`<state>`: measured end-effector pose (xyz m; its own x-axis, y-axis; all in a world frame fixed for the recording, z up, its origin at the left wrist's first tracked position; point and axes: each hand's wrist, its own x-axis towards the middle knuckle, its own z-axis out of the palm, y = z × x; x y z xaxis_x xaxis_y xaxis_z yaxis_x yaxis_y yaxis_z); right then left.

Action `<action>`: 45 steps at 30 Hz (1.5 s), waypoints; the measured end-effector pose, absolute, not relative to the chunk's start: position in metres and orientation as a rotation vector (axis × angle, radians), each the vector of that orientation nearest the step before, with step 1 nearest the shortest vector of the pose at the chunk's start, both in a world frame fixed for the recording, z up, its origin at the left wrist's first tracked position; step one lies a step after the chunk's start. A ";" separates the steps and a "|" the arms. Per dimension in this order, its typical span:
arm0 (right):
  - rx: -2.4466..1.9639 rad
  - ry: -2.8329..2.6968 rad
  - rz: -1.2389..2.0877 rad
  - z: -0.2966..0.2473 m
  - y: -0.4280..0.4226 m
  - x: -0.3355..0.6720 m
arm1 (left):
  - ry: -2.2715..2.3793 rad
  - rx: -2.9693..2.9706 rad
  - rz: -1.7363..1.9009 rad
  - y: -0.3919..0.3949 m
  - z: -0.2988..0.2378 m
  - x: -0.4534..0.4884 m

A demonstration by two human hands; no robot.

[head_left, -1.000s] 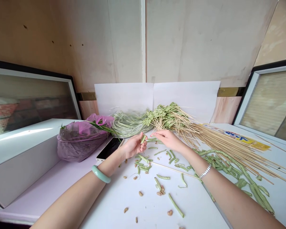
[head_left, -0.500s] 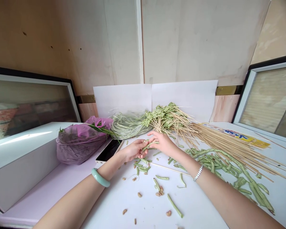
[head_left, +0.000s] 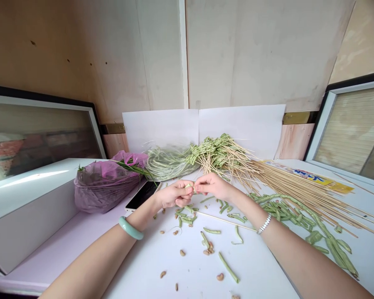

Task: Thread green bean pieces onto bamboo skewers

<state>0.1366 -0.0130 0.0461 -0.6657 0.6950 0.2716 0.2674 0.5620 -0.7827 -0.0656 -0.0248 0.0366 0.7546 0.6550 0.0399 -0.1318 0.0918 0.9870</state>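
Note:
My left hand (head_left: 177, 194) is closed, its thumb and fingers round a piece of green bean (head_left: 188, 186). Against it, my right hand (head_left: 212, 186) pinches at the same bean piece, fingertips touching those of the left. Most of the bean is hidden by the fingers. Below the hands lie short bean pieces (head_left: 187, 218) and loose brown seeds (head_left: 182, 253). A bare wooden skewer (head_left: 224, 220) lies on the white table near my right forearm. Behind my hands is a heap of skewered beans (head_left: 213, 149) with their sticks pointing right.
At left stand a purple plastic bag (head_left: 104, 189) of greens and a phone (head_left: 143, 196). A clear bag of long beans (head_left: 168, 163) lies at the back. To the right are a bundle of skewers (head_left: 299, 189) and a pile of cut beans (head_left: 283, 214). A white box (head_left: 37, 220) borders the left.
My hands have come together. The bean piece that showed between them is now mostly covered. The right hand's raised fingers have closed into a pinch at the left fingertips.

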 end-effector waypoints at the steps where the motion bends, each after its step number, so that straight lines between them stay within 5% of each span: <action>1: -0.747 -2.167 0.993 0.046 -0.012 0.137 | 0.445 1.351 0.637 -0.026 0.039 -0.066; 23: -0.948 -1.943 1.060 0.027 0.006 0.135 | 0.758 1.112 0.900 -0.002 0.017 -0.068; 45: -0.974 -2.269 0.829 0.033 -0.011 0.134 | 0.641 1.438 0.698 -0.018 0.026 -0.060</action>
<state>0.1335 -0.0112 0.0330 -0.5994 0.7683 0.2244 0.4427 0.5518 -0.7068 -0.0596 -0.0184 0.0257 0.6516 0.7582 0.0214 -0.0434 0.0090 0.9990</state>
